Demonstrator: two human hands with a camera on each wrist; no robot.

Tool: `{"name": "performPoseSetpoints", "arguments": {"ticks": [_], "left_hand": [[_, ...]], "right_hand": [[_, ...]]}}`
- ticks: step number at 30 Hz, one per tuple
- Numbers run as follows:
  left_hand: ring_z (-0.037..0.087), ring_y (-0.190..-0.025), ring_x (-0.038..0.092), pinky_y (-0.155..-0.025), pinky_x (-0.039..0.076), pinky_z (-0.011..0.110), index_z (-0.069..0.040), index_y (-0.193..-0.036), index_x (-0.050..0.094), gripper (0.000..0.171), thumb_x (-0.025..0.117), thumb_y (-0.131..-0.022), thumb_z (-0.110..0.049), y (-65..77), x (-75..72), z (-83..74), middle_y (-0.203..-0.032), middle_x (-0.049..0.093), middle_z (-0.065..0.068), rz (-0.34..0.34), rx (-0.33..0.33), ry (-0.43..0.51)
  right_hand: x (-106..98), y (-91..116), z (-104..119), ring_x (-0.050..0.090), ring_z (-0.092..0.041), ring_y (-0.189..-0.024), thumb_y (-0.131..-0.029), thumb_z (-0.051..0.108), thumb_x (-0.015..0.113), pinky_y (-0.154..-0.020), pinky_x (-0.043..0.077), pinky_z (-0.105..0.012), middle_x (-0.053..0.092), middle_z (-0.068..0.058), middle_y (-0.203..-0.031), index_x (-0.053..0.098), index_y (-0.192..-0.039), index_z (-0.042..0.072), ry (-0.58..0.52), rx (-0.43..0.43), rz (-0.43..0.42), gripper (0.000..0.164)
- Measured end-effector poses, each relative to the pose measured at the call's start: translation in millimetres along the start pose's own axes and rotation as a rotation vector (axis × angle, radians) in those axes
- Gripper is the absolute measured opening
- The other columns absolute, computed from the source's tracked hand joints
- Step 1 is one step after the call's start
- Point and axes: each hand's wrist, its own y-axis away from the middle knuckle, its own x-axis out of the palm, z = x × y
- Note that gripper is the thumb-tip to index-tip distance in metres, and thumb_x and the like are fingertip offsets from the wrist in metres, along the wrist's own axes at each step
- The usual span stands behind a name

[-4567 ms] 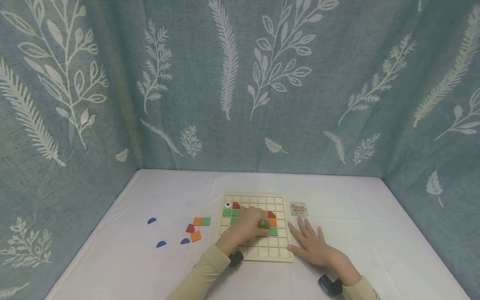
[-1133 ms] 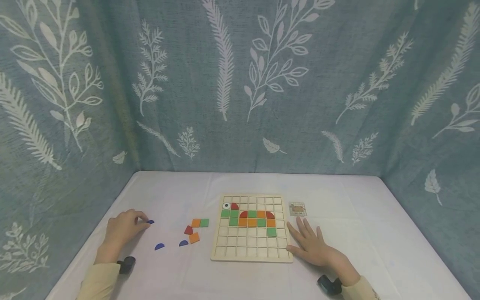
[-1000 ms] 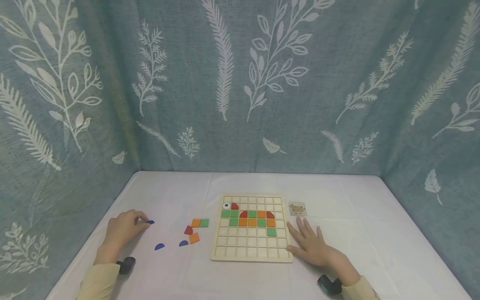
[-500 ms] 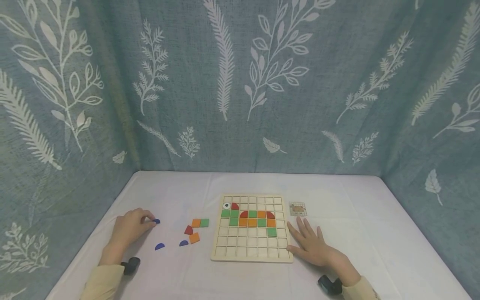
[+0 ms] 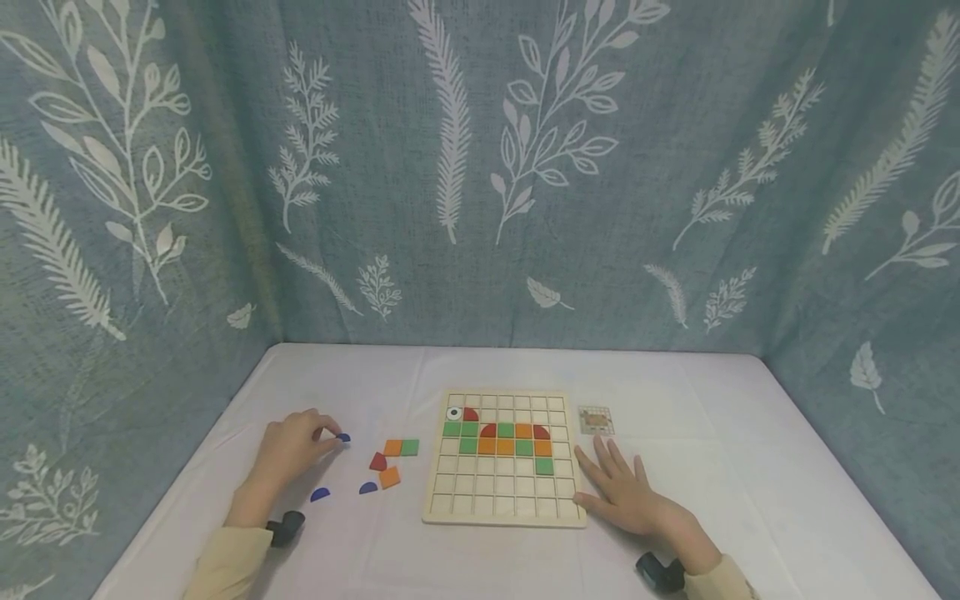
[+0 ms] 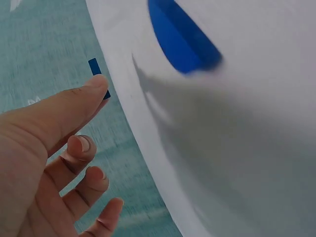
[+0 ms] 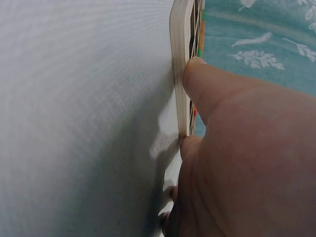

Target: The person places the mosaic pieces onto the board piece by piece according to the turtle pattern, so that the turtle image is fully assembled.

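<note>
My left hand [image 5: 291, 448] pinches a small blue half-circle tile [image 5: 343, 437] between thumb and forefinger over the left part of the table. In the left wrist view the pinched tile shows edge-on beyond the thumb tip, and the other fingers are loosely bent. A second blue half-circle [image 6: 182, 39] lies on the cloth. My right hand [image 5: 624, 497] is spread flat at the right side of a wooden grid board [image 5: 504, 505]. Its thumb touches the board's edge in the right wrist view. Green, orange and red tiles and a round eye tile [image 5: 453, 413] fill some of the board's squares.
Between left hand and board lie loose tiles: an orange square [image 5: 393, 447], a green square [image 5: 409, 447], a red piece [image 5: 378, 461], another orange square [image 5: 389, 477] and a blue half-circle [image 5: 368, 487]. A picture card [image 5: 596, 420] lies right of the board.
My left hand left the board, went to the far-left blue half-circle, and now carries it rightward toward the loose tiles. The right hand stays in place.
</note>
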Motion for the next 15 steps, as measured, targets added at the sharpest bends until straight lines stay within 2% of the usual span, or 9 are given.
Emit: {"name": "performPoseSetpoints", "arguments": {"ticks": [9,15], "left_hand": [[0.014,-0.060,0.039,-0.059,0.030,0.033,-0.012,-0.084,0.071,0.012,0.076,-0.074,-0.017,-10.6,6.5,-19.2,-0.061,0.042,-0.002,-0.031,0.088,-0.010],[0.013,-0.060,0.038,-0.061,0.030,0.034,-0.013,-0.084,0.071,0.011,0.075,-0.075,-0.018,-16.9,11.2,-32.1,-0.061,0.042,-0.004,-0.023,0.113,0.007]], "right_hand": [[-0.1,-1.2,-0.5,-0.005,-0.039,-0.140,-0.092,0.053,0.040,-0.103,-0.008,-0.065,0.002,-0.018,-0.154,0.018,-0.148,0.017,0.023,0.014,0.014,0.070],[-1.4,-1.2,-0.6,-0.005,-0.039,-0.140,-0.092,0.053,0.040,-0.103,-0.007,-0.065,0.003,-0.019,-0.154,0.019,-0.148,0.017,0.026,0.006,0.010,0.070]]}}
